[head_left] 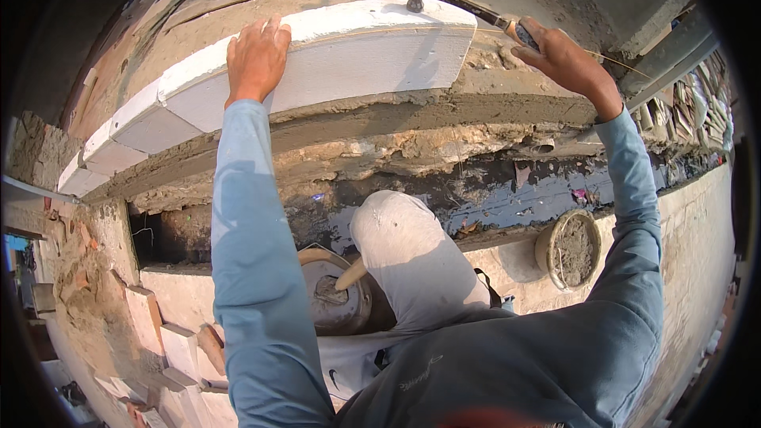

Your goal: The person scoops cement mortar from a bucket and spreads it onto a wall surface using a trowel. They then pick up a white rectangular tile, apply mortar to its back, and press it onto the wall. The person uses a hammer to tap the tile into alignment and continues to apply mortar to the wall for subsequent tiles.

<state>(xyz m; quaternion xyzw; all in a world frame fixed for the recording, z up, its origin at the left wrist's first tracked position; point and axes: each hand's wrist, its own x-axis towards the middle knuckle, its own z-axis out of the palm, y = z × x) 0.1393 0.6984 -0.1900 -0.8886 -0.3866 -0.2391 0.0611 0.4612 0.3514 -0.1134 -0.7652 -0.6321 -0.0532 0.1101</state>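
Observation:
My right hand point(567, 65) grips a claw hammer point(466, 5) by its handle. The hammer head is over the right end of a row of white lightweight blocks point(361, 63), close to the top face; whether it touches I cannot tell. My left hand point(258, 59) rests on the top edge of the same long block, fingers fairly straight and pointing away from me. A thin string point(388, 30) runs along the top of the blocks and on past my right hand. Beneath the blocks lies a bed of grey mortar point(372, 115).
A ditch with dark water point(491, 186) runs between me and the blocks. A bucket of mortar point(574, 252) stands on the ledge at right; another bucket point(337, 301) with a wooden handle is by my knee. Loose blocks point(181, 349) lie lower left; a grey pipe point(670, 59) is upper right.

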